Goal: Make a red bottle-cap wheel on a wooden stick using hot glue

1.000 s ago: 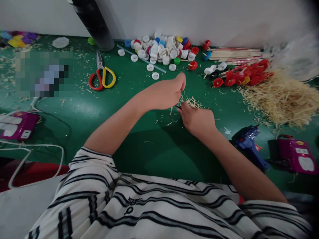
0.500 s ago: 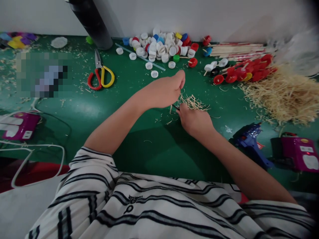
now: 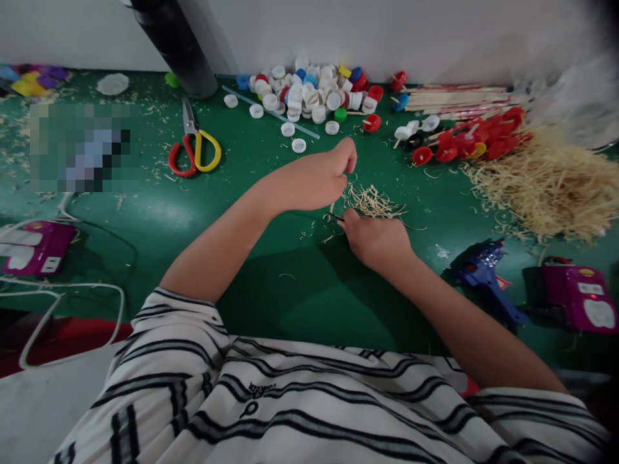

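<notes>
My left hand [image 3: 329, 177] is curled closed above the table; whatever its fingers grip is hidden behind the hand. Just below it and to the right, my right hand [image 3: 377, 240] is closed around a thin dark tool [image 3: 334, 217], whose tip points left. The tool's kind is not clear. A small heap of pale straw-like shavings [image 3: 374, 201] lies directly beyond my right hand, close to the left fingertips. A few loose bits are scattered below the left hand.
Bottle caps [image 3: 309, 96] are piled along the wall. Scissors [image 3: 193, 142] and a dark bottle [image 3: 181, 48] stand left. To the right are red caps on sticks [image 3: 471, 142], wooden sticks [image 3: 454, 96], a large shavings pile [image 3: 565, 187], a blue glue gun [image 3: 491, 277] and a purple power box [image 3: 578, 296].
My right hand has moved slightly down and left with the dark tool, whose tip now shows farther left, clear of the left hand. My left hand stays nearly in place.
</notes>
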Action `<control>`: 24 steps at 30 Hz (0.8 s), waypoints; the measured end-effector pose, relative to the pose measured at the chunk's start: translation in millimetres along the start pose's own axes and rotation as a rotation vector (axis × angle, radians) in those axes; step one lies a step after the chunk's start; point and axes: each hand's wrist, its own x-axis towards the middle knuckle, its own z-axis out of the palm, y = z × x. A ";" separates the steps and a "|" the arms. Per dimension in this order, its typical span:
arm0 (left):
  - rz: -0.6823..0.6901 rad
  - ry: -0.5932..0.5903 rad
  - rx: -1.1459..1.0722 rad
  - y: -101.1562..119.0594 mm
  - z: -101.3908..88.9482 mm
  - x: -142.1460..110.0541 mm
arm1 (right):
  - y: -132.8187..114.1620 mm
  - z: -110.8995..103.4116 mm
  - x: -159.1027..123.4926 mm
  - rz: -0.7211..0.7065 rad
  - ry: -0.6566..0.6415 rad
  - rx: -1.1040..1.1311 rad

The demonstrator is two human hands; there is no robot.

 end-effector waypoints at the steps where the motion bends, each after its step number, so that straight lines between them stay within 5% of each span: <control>1: 0.005 0.006 -0.005 -0.4 0.4 0.0 | -1.3 -0.6 -0.4 0.003 -0.004 0.000; 24: 0.016 -0.039 -0.056 -2.6 0.5 1.1 | -8.3 -14.4 -9.2 0.022 -0.192 -0.012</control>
